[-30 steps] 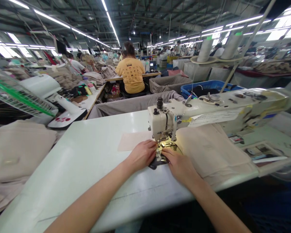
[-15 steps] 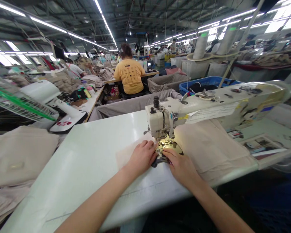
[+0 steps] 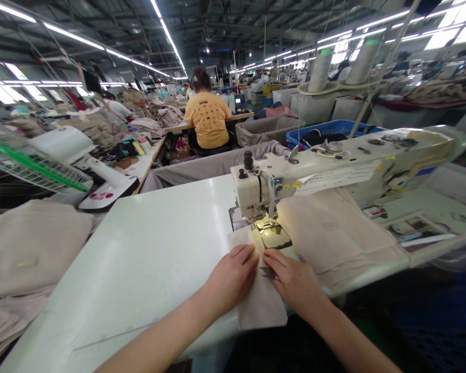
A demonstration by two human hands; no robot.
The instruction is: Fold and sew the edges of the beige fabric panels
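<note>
A small beige cloth piece (image 3: 262, 305) lies in front of the sewing machine (image 3: 252, 194), its lower end over the table's front edge. My left hand (image 3: 235, 272) is closed on its left side, fingertips just below the lit metal plate (image 3: 274, 235). Close by on the right, my right hand (image 3: 295, 280) pinches at the cloth's edge and also has small dark snips (image 3: 268, 271) in its grip, points toward the left. The fingertips of both hands nearly meet. Stacked beige cloth (image 3: 334, 233) lies right of the needle area.
White tabletop (image 3: 159, 248) spreads to the left. Beige cloth (image 3: 31, 248) is piled at far left, near a white fan (image 3: 108, 181). Behind the machine are a grey cloth bin (image 3: 209, 163) and a blue basket (image 3: 337, 127). A person in yellow (image 3: 207, 116) sits ahead. A parts tray (image 3: 419, 228) stands right.
Both hands have drawn back slightly from the needle area toward the table's front edge. The small cloth now extends toward me beneath them, and the snips have come into view.
</note>
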